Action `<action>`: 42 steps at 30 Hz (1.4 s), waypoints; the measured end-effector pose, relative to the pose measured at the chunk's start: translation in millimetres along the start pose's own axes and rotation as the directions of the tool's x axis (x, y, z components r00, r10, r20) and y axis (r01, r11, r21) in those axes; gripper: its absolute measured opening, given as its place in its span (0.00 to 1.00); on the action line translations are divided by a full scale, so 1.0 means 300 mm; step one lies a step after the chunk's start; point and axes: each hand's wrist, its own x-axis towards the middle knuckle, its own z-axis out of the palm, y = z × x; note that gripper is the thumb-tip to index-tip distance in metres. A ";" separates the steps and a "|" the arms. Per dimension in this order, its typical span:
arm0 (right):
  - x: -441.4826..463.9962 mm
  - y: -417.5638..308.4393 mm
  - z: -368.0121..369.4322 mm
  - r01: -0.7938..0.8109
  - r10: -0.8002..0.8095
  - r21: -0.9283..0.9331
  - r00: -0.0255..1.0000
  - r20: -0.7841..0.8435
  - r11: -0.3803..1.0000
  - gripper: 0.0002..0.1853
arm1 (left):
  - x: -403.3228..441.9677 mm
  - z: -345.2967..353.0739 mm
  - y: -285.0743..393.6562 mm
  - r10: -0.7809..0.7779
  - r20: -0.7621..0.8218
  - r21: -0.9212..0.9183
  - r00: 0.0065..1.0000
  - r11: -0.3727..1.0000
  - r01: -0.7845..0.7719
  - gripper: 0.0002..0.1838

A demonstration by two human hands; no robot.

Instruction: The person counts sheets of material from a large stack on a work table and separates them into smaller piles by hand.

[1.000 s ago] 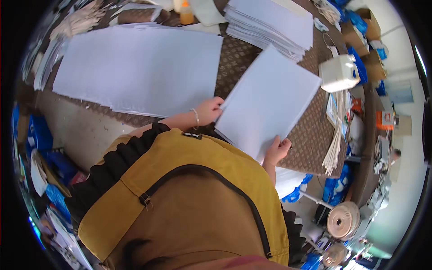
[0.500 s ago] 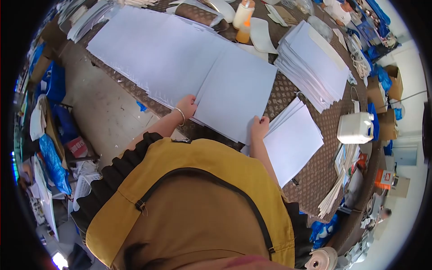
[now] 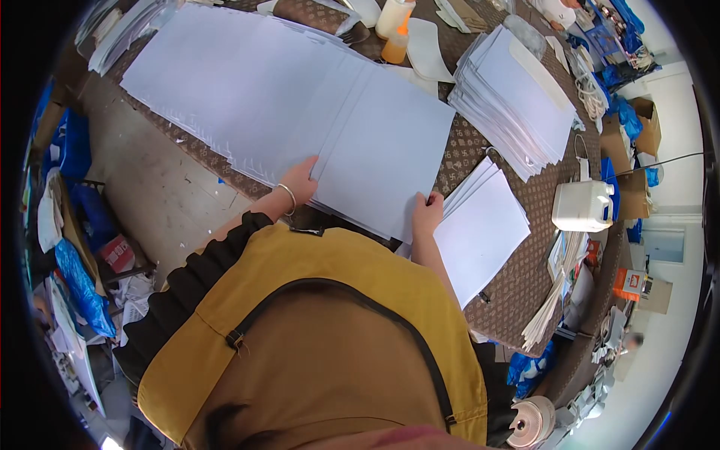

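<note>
A white sheet stack (image 3: 390,142) lies at the right end of a long overlapping spread of white sheets (image 3: 232,82) on the brown patterned table. My left hand (image 3: 300,181) is closed on the stack's near left corner, a bracelet round the wrist. At the near right corner, my right hand (image 3: 428,211) grips the edge of the same stack with bent fingers. Just right of that forearm lies a smaller fanned pile of white sheets (image 3: 484,232). A thicker pile of sheets (image 3: 517,97) sits farther back on the right.
A white jug (image 3: 581,205) and a bundle of pale strips (image 3: 551,300) are at the table's right side. An orange-capped bottle (image 3: 395,43) stands at the back. Part of a person (image 3: 556,11) shows at the top right. Blue bins and bags lie left.
The held sheets have moved left from over the right part of the table onto the end of the long spread. The smaller fanned pile has come into sight. Both hands shifted left with the sheets.
</note>
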 end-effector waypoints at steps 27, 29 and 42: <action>0.024 -0.007 -0.003 0.098 -0.087 -0.065 0.984 0.153 0.993 0.19 | -0.007 -0.067 0.066 -0.084 0.036 0.290 0.996 0.954 0.070 0.26; 0.020 -0.027 -0.020 0.036 -0.022 -0.061 0.978 0.208 0.998 0.22 | -0.012 -0.062 0.061 -0.064 -0.005 0.313 0.998 0.948 0.062 0.25; -0.016 -0.034 -0.074 -0.036 0.093 -0.183 0.945 0.314 0.982 0.32 | 0.000 -0.085 0.002 -0.142 -0.166 0.234 0.976 0.956 0.179 0.09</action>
